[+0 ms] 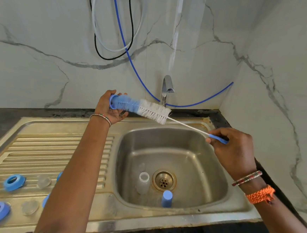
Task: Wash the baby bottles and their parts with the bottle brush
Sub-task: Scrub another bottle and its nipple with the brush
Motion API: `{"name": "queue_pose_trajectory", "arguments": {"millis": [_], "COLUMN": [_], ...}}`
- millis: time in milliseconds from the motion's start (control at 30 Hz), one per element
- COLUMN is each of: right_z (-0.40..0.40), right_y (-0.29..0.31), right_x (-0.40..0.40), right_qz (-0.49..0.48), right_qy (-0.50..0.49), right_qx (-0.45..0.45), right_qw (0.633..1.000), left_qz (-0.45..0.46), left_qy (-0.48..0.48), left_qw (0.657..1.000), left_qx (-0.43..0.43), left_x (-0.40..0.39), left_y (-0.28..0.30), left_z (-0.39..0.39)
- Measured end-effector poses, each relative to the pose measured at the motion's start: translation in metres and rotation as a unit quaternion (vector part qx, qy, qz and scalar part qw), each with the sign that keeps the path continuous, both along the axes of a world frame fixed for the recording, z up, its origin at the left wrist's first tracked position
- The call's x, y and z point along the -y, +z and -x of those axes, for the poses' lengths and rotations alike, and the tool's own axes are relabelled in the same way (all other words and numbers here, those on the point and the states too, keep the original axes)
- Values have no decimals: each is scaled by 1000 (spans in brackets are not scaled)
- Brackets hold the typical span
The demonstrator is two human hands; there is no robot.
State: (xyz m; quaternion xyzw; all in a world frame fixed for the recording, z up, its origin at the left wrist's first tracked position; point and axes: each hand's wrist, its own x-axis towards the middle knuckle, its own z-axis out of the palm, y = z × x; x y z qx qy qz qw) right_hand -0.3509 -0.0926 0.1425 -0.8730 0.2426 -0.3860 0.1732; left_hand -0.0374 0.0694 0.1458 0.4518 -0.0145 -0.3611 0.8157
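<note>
Blue ring gripped by curled fingers of left hand above drainboard, bottle brush bristles thrust through it; right hand pinches brush handle over steel sink; clear bottle and blue cap stand by drain; two further blue rings on drainboard.

Home kitchen sink corner: steel sink with ribbed drainboard set in a dark countertop, chrome tap at the back, marble-look wall panels on two sides, loose blue hose and cables hanging down the wall, baby-bottle rings on the drainboard.
</note>
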Motion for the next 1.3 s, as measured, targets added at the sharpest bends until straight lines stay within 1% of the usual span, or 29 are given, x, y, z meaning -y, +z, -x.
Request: {"name": "queue_pose_trajectory", "arguments": {"millis": [133, 167, 233, 300, 400, 467, 567, 633, 733, 767, 833, 867, 900, 933, 967, 1000, 1033, 1067, 1100, 1133, 1167, 1200, 1233, 1267, 1300], "right_z": [-3, -3, -3, -2, -1, -1, 1, -1, -4, -4, -5, -5, -5, -4, -4, -3, -3, -2, -2, -1, -1, -3, -4, -6, -9], "right_y": [0, 1, 4, 7, 8, 4, -1, -3, 1, 4, 13, 17, 21, 25, 30, 33, 35, 34, 32, 31, 31, 29, 27, 24, 25], "right_x": [-5, -6, -11, -20, -30, -29, -25, -25, -21, -20, -21, -21, -21, -22, -23, -23, -22, -23, -23, -24, -26, -28, -29, -29, -29], "right_qz": [-5, 10, 75, 151, 223, 254, 244, 202, 99, 64, -23, -87, -182, -293, -379, -412, -381, -284, -144, -8, 95, 164, 199, 205, 163], "right_qy": [-18, -18, -15, -8, 10, 18, 25, 29, 36, 32, 36, 53, 78, 109, 135, 147, 146, 123, 76, 10, -40, -63, -58, -50, -35], "right_qx": [-25, -16, 18, 65, 108, 111, 100, 81, 41, 7, -107, -171, -218, -241, -242, -231, -218, -206, -183, -143, -91, -36, 4, 23, 16], "right_qw": [1000, 1000, 997, 986, 969, 961, 964, 975, 994, 997, 993, 980, 956, 919, 883, 869, 886, 928, 970, 990, 990, 984, 978, 977, 986], "left_qz": [-23, -31, -52, -56, -51, -43, -32, -17, 19, 29, 51, 63, 75, 87, 93, 96, 94, 89, 75, 66, 59, 56, 53, 55, 61], "left_qy": [2, 7, 13, 17, 12, 7, -14, -28, -10, -12, -27, -32, -34, -34, -36, -40, -43, -46, -47, -49, -48, -44, -37, -33, -29], "left_qw": [999, 999, 997, 997, 998, 999, 999, 999, 1000, 999, 998, 997, 997, 996, 995, 994, 995, 995, 996, 996, 996, 996, 997, 997, 997], "left_qx": [34, 40, 48, 43, 31, 16, 0, -6, -22, -21, -12, -8, -4, 0, 6, 12, 15, 18, 24, 31, 39, 44, 45, 45, 42], "left_x": [1, 2, 5, 8, 9, 7, 6, 9, 12, 12, 13, 14, 15, 16, 16, 14, 12, 10, 7, 7, 7, 8, 9, 11, 12], "left_y": [-4, -6, -9, -10, -12, -14, -15, -13, -9, -8, -6, -6, -5, -5, -5, -6, -7, -7, -6, -5, -3, -3, -3, -3, -5], "left_z": [1, 1, 2, 6, 7, 6, 7, 11, 16, 16, 14, 13, 12, 12, 11, 11, 10, 10, 10, 11, 12, 13, 14, 14, 14]}}
